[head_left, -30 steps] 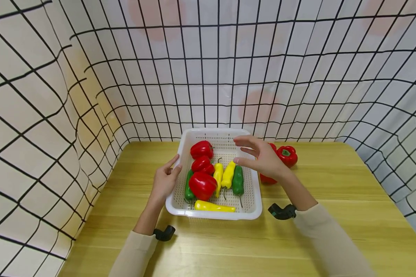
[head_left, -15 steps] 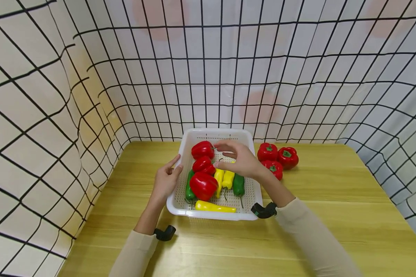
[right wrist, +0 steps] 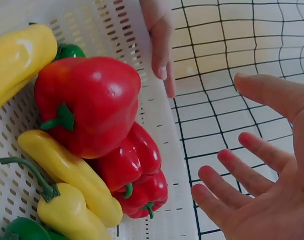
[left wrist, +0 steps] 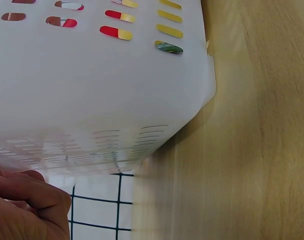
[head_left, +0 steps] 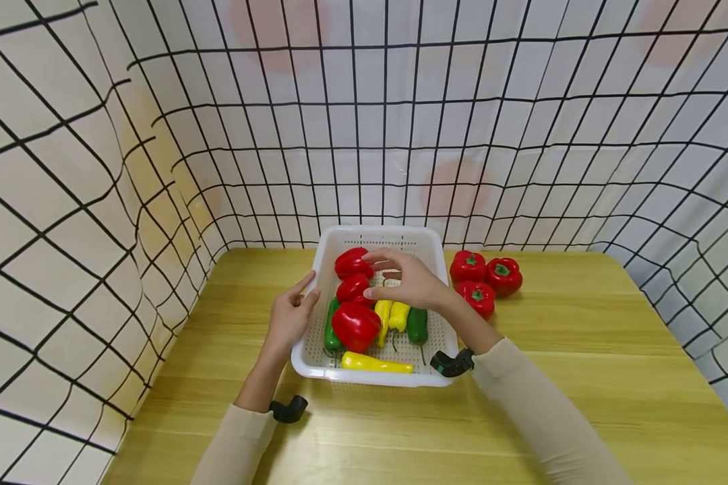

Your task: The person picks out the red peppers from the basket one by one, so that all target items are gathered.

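Note:
A white perforated plastic basket [head_left: 394, 378] stands on the wooden table with toy-like peppers in it. My left hand [head_left: 289, 315] grips its left rim, thumb on the inner side and fingers outside. In the left wrist view the fingers [left wrist: 34, 197] are bent by the rim. Over the basket hovers my right hand [head_left: 411, 281], fingers spread and holding nothing, its fingertips near the two farther red bell peppers [head_left: 352, 263]. A larger red bell pepper [right wrist: 89, 105] lies closer. Yellow peppers [head_left: 376, 364] and green peppers [head_left: 417, 327] share the basket; my right hand partly covers some of them.
On the table [head_left: 582, 350], right of the basket, three red bell peppers [head_left: 476, 300] stand grouped. A white wall with a black wire grid [head_left: 364, 135] closes off the back and sides. Each wrist carries a black camera mount [head_left: 288, 409].
My right hand has moved left over the basket, from its right side to near the red bell peppers, uncovering those on the table. The left hand stays on the rim.

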The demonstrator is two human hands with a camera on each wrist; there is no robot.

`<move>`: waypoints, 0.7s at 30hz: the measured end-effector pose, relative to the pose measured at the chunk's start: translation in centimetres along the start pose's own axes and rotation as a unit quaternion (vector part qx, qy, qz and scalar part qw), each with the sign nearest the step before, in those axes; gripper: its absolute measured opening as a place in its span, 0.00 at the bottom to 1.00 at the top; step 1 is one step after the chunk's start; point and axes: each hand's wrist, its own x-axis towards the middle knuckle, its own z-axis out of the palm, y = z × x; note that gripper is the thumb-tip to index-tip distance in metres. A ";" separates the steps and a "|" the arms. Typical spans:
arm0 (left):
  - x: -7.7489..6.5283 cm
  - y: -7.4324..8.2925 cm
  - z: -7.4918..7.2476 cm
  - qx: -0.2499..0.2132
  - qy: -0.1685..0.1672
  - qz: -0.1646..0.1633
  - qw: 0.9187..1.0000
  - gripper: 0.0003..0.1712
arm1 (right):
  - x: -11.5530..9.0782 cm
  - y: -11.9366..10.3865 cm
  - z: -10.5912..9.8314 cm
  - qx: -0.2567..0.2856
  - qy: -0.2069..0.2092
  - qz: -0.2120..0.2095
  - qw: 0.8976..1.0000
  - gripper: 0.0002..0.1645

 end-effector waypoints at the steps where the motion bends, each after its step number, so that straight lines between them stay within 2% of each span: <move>1: 0.0 0.0 0.0 0.000 0.000 -0.001 1.000 0.26 | 0.1 0.1 0.0 -0.003 -0.004 0.000 1.000 0.41; 11: 0.1 0.0 0.0 -0.005 0.002 0.000 1.000 0.26 | 1.0 0.1 0.2 -0.032 -0.072 0.011 0.997 0.43; 21: 0.1 -0.1 0.0 -0.003 0.002 -0.003 1.000 0.26 | 1.7 0.6 2.2 -0.047 -0.113 0.014 0.992 0.45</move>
